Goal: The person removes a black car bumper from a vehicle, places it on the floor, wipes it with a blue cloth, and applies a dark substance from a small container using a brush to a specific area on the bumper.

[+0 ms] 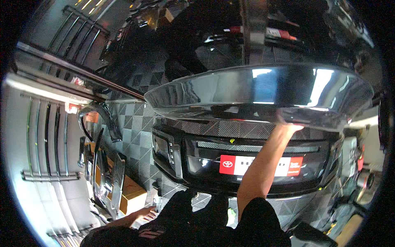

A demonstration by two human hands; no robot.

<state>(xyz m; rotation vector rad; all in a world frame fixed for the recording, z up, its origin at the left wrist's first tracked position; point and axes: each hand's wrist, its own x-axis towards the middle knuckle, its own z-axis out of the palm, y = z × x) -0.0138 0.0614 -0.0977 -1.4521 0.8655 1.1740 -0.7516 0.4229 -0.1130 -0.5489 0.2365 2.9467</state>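
A long, glossy black car panel (230, 88) with a curved outline spans the upper middle, full of bright reflections. My right hand (289, 126) meets its lower edge with the arm stretched forward; the thumb side shows, and the other fingers are mostly hidden. Below that arm is a black rear car section (197, 164) bearing a red and white plate (228, 164), which my forearm partly covers. Down at the lower left, my left hand (145, 213) hangs beside my leg with loosely bent fingers. I see nothing held in it.
Along the left wall, long thin strips (47, 136) hang in a rack. Dark trim parts (117, 181) lean by a cardboard box (131, 193) on the grey patterned tile floor (138, 136). Grey equipment (349, 152) stands at the right.
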